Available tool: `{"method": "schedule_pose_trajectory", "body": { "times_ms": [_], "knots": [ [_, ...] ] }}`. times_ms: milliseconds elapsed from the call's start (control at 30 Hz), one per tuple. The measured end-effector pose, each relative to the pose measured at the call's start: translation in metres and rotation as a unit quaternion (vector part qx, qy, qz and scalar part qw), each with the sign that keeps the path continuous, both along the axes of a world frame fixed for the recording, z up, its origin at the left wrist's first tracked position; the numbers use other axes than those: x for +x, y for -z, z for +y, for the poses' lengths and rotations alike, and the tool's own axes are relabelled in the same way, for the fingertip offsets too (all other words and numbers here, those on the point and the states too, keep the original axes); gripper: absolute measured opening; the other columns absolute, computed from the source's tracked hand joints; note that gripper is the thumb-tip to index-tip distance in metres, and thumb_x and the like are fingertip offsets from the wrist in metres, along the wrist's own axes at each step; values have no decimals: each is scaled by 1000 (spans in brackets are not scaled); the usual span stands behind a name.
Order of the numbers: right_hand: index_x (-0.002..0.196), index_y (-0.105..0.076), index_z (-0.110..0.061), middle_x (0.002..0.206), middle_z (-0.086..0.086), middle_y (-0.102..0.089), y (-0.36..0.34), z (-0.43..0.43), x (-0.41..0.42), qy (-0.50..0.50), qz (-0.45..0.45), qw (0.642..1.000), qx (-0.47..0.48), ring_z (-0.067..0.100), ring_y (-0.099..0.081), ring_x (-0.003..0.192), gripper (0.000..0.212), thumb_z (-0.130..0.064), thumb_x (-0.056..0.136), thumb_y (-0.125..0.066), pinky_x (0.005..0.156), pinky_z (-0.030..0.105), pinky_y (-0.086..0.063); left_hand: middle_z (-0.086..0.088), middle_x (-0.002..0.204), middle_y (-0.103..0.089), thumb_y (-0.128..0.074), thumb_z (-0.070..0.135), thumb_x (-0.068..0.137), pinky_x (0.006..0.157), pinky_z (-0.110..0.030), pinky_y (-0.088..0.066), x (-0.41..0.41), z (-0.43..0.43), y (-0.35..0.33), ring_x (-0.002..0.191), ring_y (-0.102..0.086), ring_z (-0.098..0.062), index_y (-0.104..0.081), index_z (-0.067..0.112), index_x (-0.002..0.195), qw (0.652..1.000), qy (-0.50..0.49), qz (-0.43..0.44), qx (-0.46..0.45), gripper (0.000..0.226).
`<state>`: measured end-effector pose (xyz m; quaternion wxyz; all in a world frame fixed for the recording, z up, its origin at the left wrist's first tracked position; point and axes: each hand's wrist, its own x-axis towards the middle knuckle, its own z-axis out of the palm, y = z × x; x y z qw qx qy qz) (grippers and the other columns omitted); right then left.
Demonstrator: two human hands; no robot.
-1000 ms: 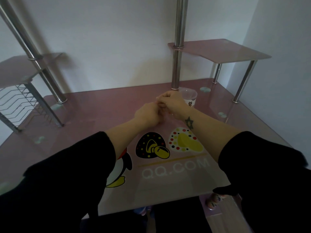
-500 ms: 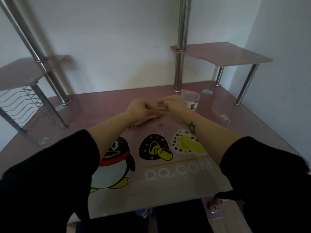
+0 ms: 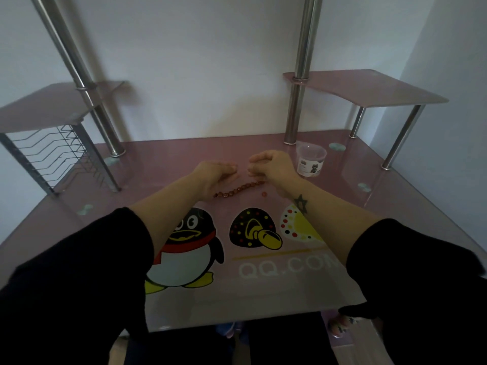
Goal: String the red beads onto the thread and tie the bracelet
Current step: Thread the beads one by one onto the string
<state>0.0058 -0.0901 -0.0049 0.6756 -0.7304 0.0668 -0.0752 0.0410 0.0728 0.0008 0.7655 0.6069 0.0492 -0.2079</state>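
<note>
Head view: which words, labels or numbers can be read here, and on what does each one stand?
"QQ.CO", then one letter half hidden by the right arm: white print on the table.
Label on the cup: too small and blurred to read.

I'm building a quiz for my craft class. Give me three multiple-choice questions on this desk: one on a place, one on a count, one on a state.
1. Where is the bead strand? A on the right shelf; B on the pink table; C on the floor.
2. How many red beads lie off the strand? A none; B one; C five.
3. How does the plastic cup stand? A upright; B on its side; C upside down.
Answers: B, it stretches there from left hand to right hand; B, one loose bead lies beside it; A, its rim faces up.
</note>
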Motion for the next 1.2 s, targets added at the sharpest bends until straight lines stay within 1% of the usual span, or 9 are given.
{"method": "schedule_pose_trajectory", "body": {
  "times_ms": [67,267,367,433,567,733,900,1067,1200],
  "knots": [
    [86,-61,-9,73,9,-66,1,1,1,12,-7,1000,-4,18,-66,62,17,3,79,-71,64,31,-57,-17,103,-64,-60,-6,88,63,-20,-59,0,1,0,96,-65,-25,-62,-11,103,999,-8,27,-37,16],
    [86,-57,-12,76,6,-61,5,3,3,35,-8,999,0,14,-61,59,19,4,82,-67,59,29,-55,-15,93,-63,-56,-3,91,64,-20,-59,-1,4,4,88,-66,-23,-61,-6,92,995,-7,64,-75,6],
    [86,-55,-12,75,6,-59,5,4,3,32,-9,999,10,13,-59,57,20,5,82,-65,54,25,-52,-14,90,-63,-57,2,92,57,-21,-58,-1,6,4,82,-65,-21,-62,-3,95,993,-3,88,-77,8],
    [85,-54,-12,75,6,-58,4,5,2,32,-15,999,16,14,-58,57,20,6,83,-64,52,26,-50,-12,88,-63,-58,4,92,53,-19,-57,-1,7,4,78,-65,-18,-64,0,94,993,5,98,-68,8],
    [83,-53,-12,72,6,-57,3,8,2,32,-28,999,17,15,-56,56,21,6,83,-64,50,24,-49,-14,88,-63,-59,0,90,57,-19,-58,-2,7,5,76,-66,-17,-63,-3,90,989,2,113,-96,5],
    [83,-52,-12,71,7,-56,3,10,1,35,-42,999,2,15,-54,55,21,7,83,-62,47,23,-46,-19,93,-62,-55,-5,91,60,-23,-59,-3,5,5,82,-65,-23,-62,-6,92,985,-16,119,-125,8],
    [85,-52,-10,73,8,-55,2,11,0,40,-49,998,-13,16,-54,55,19,7,84,-62,48,23,-46,-19,91,-63,-55,-4,91,59,-22,-59,-5,6,3,81,-66,-23,-62,-6,92,985,-15,123,-121,8],
    [88,-51,-7,71,6,-54,2,11,-1,51,-52,997,-21,15,-53,54,18,7,84,-61,46,22,-46,-15,85,-63,-57,-1,91,52,-18,-57,-7,5,4,68,-68,-18,-62,-5,91,986,-7,130,-108,7],
    [89,-51,-6,73,8,-54,2,12,-2,55,-50,997,-26,16,-53,55,17,7,84,-61,49,24,-46,-14,83,-63,-58,0,91,52,-17,-56,-8,6,4,66,-67,-16,-63,-4,89,986,-7,129,-107,7]
  ]
}}
